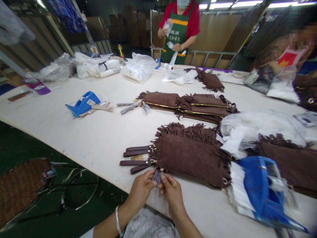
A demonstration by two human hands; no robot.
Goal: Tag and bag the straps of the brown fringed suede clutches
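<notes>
A stack of brown fringed suede bags [190, 158] lies at the table's near edge, with brown wrist straps [136, 162] sticking out to its left on gold clasps. Just below its front left corner, my left hand [142, 188] and my right hand [172, 191] meet, thumbs and fingers pinched together. Between them is a short strap end in thin translucent wrapping [157, 178], close to a gold clasp. Both hands are closed on this wrapped strap. The fingers cover part of it.
Behind lie more brown bags [160, 99] with wrapped straps. Blue tape dispensers stand at left [86, 100] and near right [264, 188]. White wrapping [262, 127] lies at right, plastic bags [138, 67] at back. A co-worker [180, 29] stands across the table; a stool [24, 188] is at left.
</notes>
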